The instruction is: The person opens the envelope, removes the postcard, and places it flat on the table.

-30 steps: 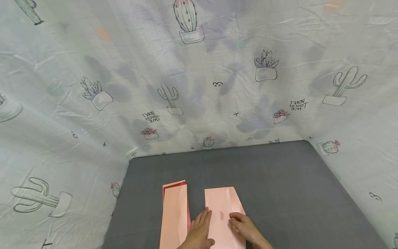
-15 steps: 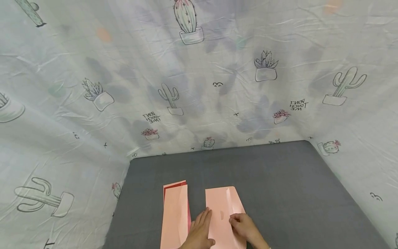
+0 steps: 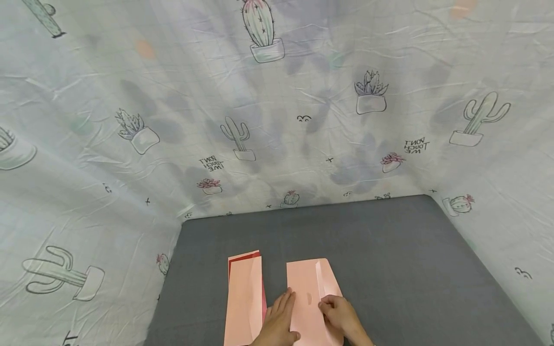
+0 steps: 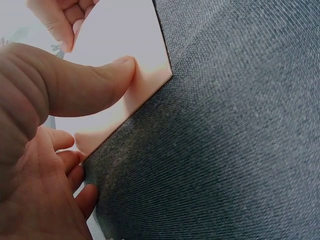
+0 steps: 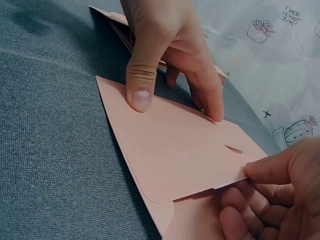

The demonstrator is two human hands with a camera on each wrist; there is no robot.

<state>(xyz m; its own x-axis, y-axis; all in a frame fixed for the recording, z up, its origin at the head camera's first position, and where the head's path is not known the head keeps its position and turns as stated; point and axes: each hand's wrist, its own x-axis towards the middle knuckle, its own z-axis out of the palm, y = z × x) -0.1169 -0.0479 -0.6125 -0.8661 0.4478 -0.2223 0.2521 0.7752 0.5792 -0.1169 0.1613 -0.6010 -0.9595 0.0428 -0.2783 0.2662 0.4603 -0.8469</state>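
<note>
A pale pink paper envelope (image 3: 303, 274) with a small half-moon slit lies on the grey cloth. My left hand (image 3: 279, 319) presses along its left edge, thumb on top and fingers fairly straight. Seen from the right wrist, that thumb (image 5: 140, 97) lies flat on the paper. Near the slit my right hand (image 3: 342, 315) pinches the paper's free edge between thumb and curled fingers, lifting it slightly above the layer below. In the left wrist view a corner of the envelope (image 4: 152, 75) shows beyond the left thumb.
Left of it lies a second pink folded paper (image 3: 242, 298), with dark red paper (image 3: 246, 256) showing at its edges. A grey cloth surface (image 3: 368, 240) lies beneath, walled by a white cactus-print sheet (image 3: 303, 144).
My right hand has closed its fingers on the envelope's edge, and a raised strip along the right side shows more distinctly. The left hand stays in place.
</note>
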